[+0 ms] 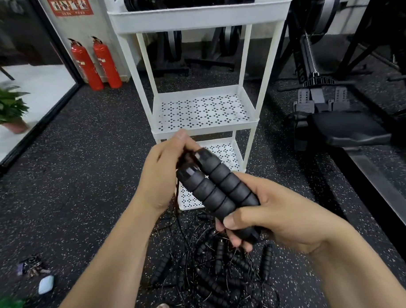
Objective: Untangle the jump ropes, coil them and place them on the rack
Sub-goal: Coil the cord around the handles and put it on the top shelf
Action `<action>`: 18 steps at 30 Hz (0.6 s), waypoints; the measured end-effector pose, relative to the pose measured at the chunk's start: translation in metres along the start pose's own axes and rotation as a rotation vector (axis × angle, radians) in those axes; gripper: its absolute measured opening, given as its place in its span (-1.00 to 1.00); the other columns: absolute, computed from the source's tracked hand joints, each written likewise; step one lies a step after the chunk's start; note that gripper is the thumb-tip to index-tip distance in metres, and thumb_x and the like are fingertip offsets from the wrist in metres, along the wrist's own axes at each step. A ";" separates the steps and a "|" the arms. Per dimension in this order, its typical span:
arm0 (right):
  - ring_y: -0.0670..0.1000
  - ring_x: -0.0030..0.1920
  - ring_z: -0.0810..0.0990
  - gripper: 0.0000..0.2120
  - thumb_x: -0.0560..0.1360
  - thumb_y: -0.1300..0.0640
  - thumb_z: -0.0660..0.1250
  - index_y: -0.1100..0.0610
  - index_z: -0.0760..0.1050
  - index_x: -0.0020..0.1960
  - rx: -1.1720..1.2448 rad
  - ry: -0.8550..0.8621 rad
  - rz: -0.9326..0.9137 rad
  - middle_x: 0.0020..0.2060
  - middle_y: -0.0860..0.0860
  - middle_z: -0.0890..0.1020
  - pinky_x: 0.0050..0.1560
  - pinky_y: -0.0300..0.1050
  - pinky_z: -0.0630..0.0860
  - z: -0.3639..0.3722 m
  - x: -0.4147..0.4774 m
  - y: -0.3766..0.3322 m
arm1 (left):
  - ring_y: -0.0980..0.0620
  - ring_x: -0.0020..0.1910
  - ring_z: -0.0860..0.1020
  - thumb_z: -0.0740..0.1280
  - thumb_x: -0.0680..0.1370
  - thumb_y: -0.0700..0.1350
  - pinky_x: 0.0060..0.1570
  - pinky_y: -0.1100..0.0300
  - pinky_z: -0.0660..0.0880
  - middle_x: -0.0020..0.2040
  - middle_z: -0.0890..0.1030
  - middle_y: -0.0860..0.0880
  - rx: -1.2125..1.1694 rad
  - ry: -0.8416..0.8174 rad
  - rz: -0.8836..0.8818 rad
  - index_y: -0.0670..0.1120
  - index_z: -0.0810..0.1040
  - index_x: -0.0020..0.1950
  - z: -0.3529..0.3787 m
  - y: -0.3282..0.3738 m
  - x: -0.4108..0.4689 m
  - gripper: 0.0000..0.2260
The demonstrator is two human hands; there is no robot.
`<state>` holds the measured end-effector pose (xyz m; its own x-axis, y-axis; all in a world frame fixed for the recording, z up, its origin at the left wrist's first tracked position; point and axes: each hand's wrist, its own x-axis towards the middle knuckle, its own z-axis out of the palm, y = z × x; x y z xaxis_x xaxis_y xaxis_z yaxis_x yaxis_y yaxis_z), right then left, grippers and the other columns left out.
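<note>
As left hand pinches cord and right hand grips handles, tangled ropes front the rack.

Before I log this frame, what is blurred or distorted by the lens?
Head view: the handles in the right hand are sharp; the cord pinched by the left hand is smeared; the plant at the left edge is blurred; posts of the rack splay, wide-angle distortion.

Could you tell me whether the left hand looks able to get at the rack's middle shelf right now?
Probably yes: the middle shelf lies just beyond the left hand with nothing between, though that hand is pinching the cord above the handles.
</note>
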<state>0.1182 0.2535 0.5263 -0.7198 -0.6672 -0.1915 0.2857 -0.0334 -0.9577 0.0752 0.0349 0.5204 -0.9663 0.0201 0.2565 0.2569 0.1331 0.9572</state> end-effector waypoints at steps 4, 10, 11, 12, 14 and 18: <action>0.16 -0.25 0.60 -0.62 0.54 0.43 0.39 0.18 0.51 0.31 0.100 -0.002 -0.132 -0.05 0.28 0.65 -0.33 -0.06 0.55 0.005 -0.003 -0.008 | 0.32 -0.36 0.54 0.08 0.78 0.06 -0.24 0.55 0.42 -0.39 0.56 0.24 -0.016 0.093 -0.124 0.07 0.41 -0.13 0.012 0.007 -0.005 -0.69; 0.15 -0.27 0.56 -0.65 0.51 0.44 0.35 0.21 0.49 0.26 0.164 0.132 -0.317 -0.09 0.27 0.62 -0.35 -0.04 0.50 0.014 0.006 -0.006 | 0.16 -0.52 0.36 0.00 0.73 0.22 -0.49 0.23 0.34 -0.40 0.39 0.01 -0.023 0.188 -0.196 -0.01 0.39 -0.25 0.039 0.016 -0.007 -0.52; 0.15 -0.25 0.55 -0.64 0.51 0.44 0.35 0.23 0.48 0.28 0.190 0.168 -0.349 -0.09 0.27 0.62 -0.34 -0.04 0.50 0.015 0.007 -0.006 | 0.06 -0.48 0.39 0.00 0.72 0.29 -0.45 0.14 0.37 -0.43 0.41 -0.04 0.019 0.147 -0.187 -0.04 0.44 -0.24 0.042 0.014 -0.007 -0.46; 0.15 -0.23 0.55 -0.61 0.50 0.43 0.35 0.26 0.47 0.30 0.218 0.210 -0.377 -0.08 0.26 0.62 -0.33 -0.04 0.51 0.014 0.008 -0.007 | -0.03 -0.42 0.45 0.01 0.72 0.34 -0.38 0.06 0.45 -0.39 0.47 -0.09 0.082 0.092 -0.146 -0.02 0.53 -0.14 0.046 0.010 -0.007 -0.45; 0.15 -0.20 0.56 -0.58 0.48 0.42 0.37 0.28 0.46 0.33 0.250 0.304 -0.414 -0.09 0.22 0.61 -0.33 -0.04 0.51 0.011 0.009 -0.008 | -0.14 -0.27 0.60 0.07 0.74 0.28 -0.19 -0.08 0.57 -0.26 0.62 -0.11 0.205 -0.013 -0.049 0.20 0.57 0.08 0.051 0.003 -0.010 -0.67; 0.17 -0.20 0.52 -0.64 0.48 0.41 0.43 0.20 0.51 0.23 0.097 0.488 -0.388 -0.10 0.17 0.65 -0.28 0.01 0.52 0.001 0.013 -0.003 | 0.06 -0.35 0.56 0.20 0.75 -0.08 -0.32 0.08 0.46 -0.29 0.63 0.03 0.495 -0.179 -0.052 0.32 0.44 0.01 0.056 0.002 -0.009 -0.73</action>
<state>0.1088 0.2445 0.5265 -0.9818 -0.1773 0.0683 -0.0148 -0.2872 -0.9578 0.0832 0.0901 0.5128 -0.9760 0.1648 0.1423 0.2131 0.5891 0.7794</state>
